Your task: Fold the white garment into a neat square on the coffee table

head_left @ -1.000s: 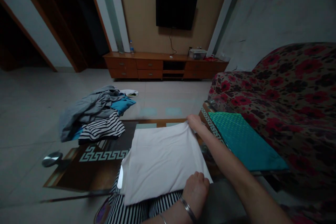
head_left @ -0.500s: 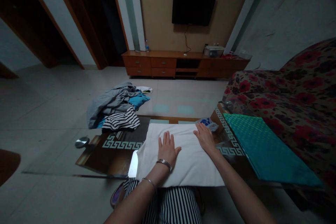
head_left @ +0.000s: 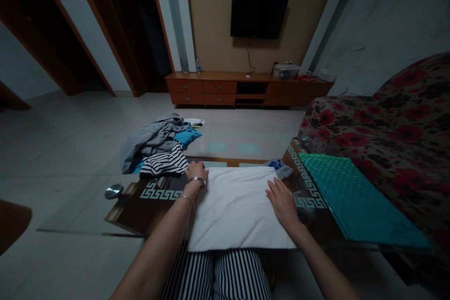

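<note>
1. Dim sitting room; beneath the fingers, a low desk with a glass top and a pale key-pattern border.
2. White cloth, spread on the desk between the two sets of fingers and lightly creased. As seen in this foreshortened view, its longer dimension runs from left fingers to right; the near edge lies toward the wearer, above striped trousers.
3. Fingers of the left hand: bent over the far left corner. Whether they pinch the fabric cannot be told.
4. Fingers of the right hand: extended and apart, laid on the right edge, closer to the wearer than the left fingers. Both hands touch the cloth; neither is nearer.
5. Plastic bag, just beyond the right fingers, beside the far right corner.
6. Striped garment, immediately left of the left fingers, with grey and blue garments heaped behind it.
7. Teal fabric, right of the right fingers, well apart.
</note>
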The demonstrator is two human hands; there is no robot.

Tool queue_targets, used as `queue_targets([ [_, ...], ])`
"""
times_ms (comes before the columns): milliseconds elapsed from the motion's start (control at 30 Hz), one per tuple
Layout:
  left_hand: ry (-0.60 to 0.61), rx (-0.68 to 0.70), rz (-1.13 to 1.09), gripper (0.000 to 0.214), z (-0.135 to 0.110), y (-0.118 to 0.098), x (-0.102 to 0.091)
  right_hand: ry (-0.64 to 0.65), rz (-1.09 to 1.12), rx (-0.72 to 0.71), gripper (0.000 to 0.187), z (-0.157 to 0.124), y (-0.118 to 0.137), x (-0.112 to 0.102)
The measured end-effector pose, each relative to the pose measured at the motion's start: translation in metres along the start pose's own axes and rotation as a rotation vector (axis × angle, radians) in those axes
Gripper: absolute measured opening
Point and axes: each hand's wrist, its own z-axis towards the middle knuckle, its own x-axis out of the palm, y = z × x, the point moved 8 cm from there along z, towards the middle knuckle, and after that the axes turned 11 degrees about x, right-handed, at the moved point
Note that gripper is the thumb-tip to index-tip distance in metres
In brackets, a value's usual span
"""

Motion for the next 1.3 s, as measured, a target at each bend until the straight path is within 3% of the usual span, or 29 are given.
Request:
queue_targets([
  [167,0.055,0.104,-0.082,0.014,0.007,-0.006,-0.003,0.006,0.040,-0.001,0.043,-0.014,-0.005,-0.002],
  [400,-0.048,0.076,-0.131,0.016,0.007,0.001,-0.029,0.048,0.040,-0.032,0.041,-0.021,0.003,-0.005],
  [700,-0.031,-0.070,-0.125,0.025,0.001,0.037,0.005,0.110,0.049,-0.077,0.043,-0.033,0.010,0.000],
  [800,-0.023,-0.048,-0.125,0.026,-0.003,0.037,0.005,0.064,0.143,-0.058,0.039,-0.020,0.009,-0.008],
  [933,-0.045,-0.050,-0.073,0.028,-0.013,0.030,-0.006,0.037,0.282,0.085,0.034,0.040,0.002,-0.014],
  [1000,-0.103,-0.043,-0.035,0.033,-0.021,0.015,-0.016,0.114,0.307,0.174,0.032,0.077,-0.002,-0.006],
  [1067,-0.180,0.064,0.008,0.040,-0.031,-0.020,-0.026,0.210,0.322,0.216,0.029,0.108,-0.003,0.005],
  [1167,-0.144,0.548,0.052,0.039,-0.062,-0.117,-0.011,0.321,0.337,0.201,0.019,0.135,-0.001,0.016],
  [1233,0.015,0.934,0.019,0.035,-0.101,-0.183,0.021,0.389,0.340,0.186,0.014,0.142,0.001,0.021],
  [1300,0.131,1.184,-0.031,0.050,-0.140,-0.226,0.051,0.444,0.341,0.168,0.013,0.144,0.005,0.021],
])
